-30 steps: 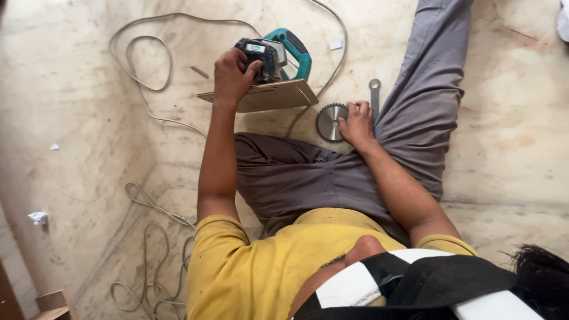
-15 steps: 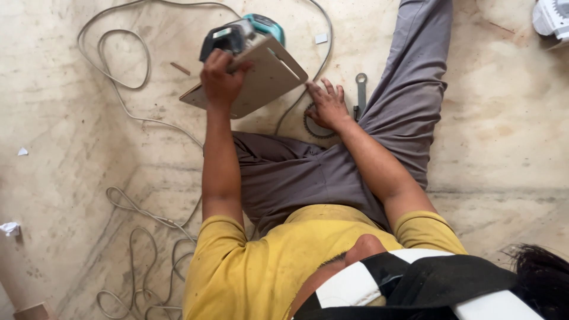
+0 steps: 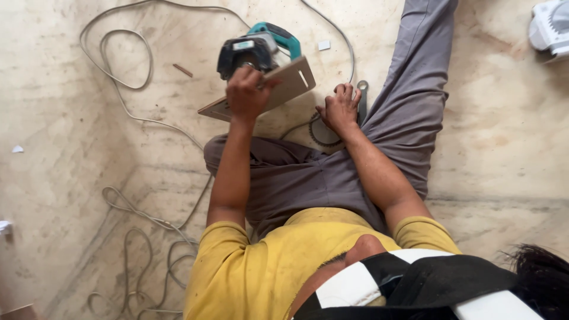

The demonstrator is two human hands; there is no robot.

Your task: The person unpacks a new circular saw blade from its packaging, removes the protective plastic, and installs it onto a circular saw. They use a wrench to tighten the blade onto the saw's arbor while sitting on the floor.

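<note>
a small pale rectangular label (image 3: 243, 45) sits on top of the saw's dark motor housing.

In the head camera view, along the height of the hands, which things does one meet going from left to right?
Grey cable loop → left hand on the teal circular saw → right hand → wrench → grey trouser leg → white tool.

Left hand (image 3: 248, 95) fisted, raised; right hand (image 3: 339, 109) lowered, curled.
</note>
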